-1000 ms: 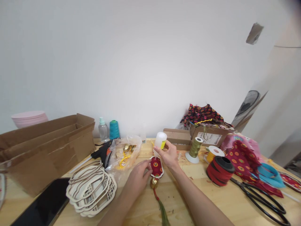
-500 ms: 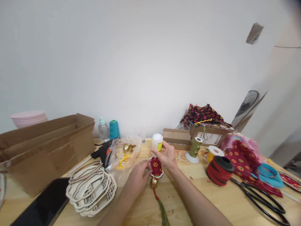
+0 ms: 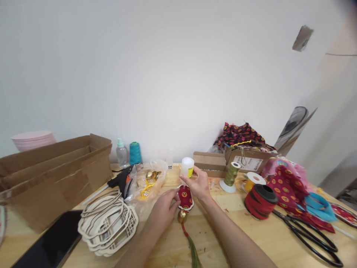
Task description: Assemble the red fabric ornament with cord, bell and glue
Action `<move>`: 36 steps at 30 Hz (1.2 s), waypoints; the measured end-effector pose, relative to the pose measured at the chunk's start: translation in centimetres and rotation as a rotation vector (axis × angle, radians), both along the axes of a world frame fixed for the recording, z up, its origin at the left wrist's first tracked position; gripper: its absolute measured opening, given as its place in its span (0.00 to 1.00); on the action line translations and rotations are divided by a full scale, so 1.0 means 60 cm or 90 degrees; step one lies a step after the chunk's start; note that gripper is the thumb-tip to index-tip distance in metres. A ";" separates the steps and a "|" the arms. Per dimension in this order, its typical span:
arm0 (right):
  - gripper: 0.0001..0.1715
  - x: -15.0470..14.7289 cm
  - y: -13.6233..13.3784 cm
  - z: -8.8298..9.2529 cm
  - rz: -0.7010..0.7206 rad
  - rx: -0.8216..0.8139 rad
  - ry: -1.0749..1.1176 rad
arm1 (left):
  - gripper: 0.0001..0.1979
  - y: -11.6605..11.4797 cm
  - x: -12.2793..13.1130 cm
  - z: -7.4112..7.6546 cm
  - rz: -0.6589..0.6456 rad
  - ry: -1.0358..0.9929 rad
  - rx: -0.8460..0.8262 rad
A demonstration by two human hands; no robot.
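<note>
My right hand is closed around a small white bottle with a yellow label, tipped bottom up over a red patterned fabric pendant with a pale scalloped edge. The bottle's tip is hidden by my fingers, so I cannot tell whether it touches the fabric. My left hand pinches the pendant's left edge. Below the pendant a gold bell is attached, and a green tassel trails from it toward me on the wooden table.
Left of my hands lie stacked wooden frames, a phone, a glue gun and a plastic bag of bells. A long cardboard box stands behind. To the right are a red spool, black scissors and patterned fabric.
The bottle in my right hand has shifted very slightly to the right along the pendant's top. My left hand stays at the pendant's edge.
</note>
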State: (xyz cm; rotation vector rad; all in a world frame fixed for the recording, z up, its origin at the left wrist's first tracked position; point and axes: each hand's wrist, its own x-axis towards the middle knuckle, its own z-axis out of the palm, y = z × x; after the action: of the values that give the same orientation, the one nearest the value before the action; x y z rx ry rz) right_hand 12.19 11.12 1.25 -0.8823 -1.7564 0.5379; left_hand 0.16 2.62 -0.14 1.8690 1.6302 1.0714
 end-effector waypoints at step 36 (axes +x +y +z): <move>0.15 -0.003 -0.001 0.000 -0.017 -0.006 0.009 | 0.08 -0.001 0.001 0.004 0.000 0.024 -0.010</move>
State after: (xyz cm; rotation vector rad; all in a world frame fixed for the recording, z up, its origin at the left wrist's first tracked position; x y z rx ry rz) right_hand 12.00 11.05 1.28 -0.9051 -1.7277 0.5343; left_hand 0.21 2.55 0.13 1.8902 1.6545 1.0258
